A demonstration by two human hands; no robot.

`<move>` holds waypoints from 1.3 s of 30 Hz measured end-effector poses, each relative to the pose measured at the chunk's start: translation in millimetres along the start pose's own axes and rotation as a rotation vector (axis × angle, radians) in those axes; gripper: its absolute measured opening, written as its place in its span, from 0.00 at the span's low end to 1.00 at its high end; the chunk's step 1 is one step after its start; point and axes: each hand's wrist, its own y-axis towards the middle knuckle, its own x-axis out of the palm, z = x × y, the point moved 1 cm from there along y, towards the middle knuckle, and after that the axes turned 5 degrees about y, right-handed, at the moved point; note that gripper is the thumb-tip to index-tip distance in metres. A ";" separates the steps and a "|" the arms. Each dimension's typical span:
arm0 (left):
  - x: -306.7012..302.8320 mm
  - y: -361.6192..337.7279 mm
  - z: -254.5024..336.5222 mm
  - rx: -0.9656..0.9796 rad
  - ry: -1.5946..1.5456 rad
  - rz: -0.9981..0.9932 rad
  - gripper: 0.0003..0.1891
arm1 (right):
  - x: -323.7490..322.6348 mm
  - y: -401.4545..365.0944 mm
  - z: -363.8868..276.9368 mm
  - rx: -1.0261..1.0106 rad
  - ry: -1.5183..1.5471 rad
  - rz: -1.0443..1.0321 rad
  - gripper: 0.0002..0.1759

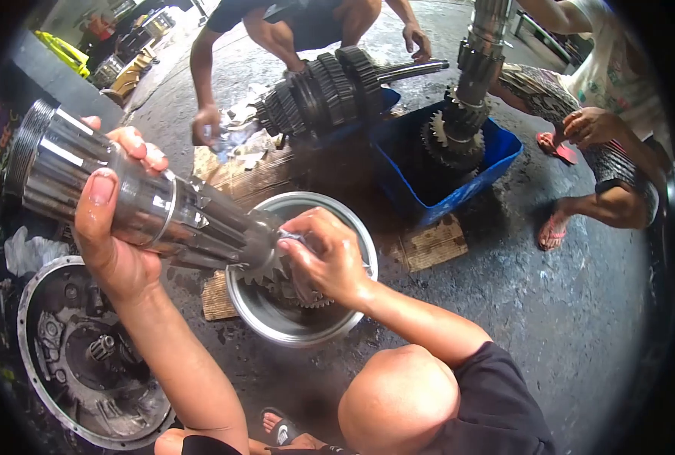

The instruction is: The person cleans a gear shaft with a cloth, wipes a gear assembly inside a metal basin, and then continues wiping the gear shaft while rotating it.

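My left hand (119, 262) is wrapped around a wet, splined steel gear shaft (144, 193), threaded at its upper left end. The shaft slants down to the right, its lower end over a round metal basin (371, 254). Inside the basin, toothed gears (277, 284) show partly behind the shaft and my right hand. My right hand (326, 254) is closed at the shaft's lower end, fingers pinched together. A small pale, bluish bit shows at the fingertips, too little to name.
A transmission housing (30, 326) lies at lower left. Beyond the basin, a gear cluster (322, 95) rests near one person's hands (207, 125). A blue bin (432, 212) holds another upright geared shaft (481, 64), with a second person at right. Cardboard (436, 246) lies on the floor.
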 end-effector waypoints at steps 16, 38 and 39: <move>-5.3 9.8 -0.2 0.022 0.000 -0.002 0.14 | -54.4 -11.2 43.7 0.188 0.071 0.260 0.11; -5.2 8.8 4.1 0.074 0.054 -0.084 0.12 | 0.6 -6.8 20.2 0.299 0.292 0.055 0.06; -4.9 8.1 4.3 0.049 0.028 -0.109 0.14 | 3.7 -4.9 19.8 0.262 0.314 0.071 0.07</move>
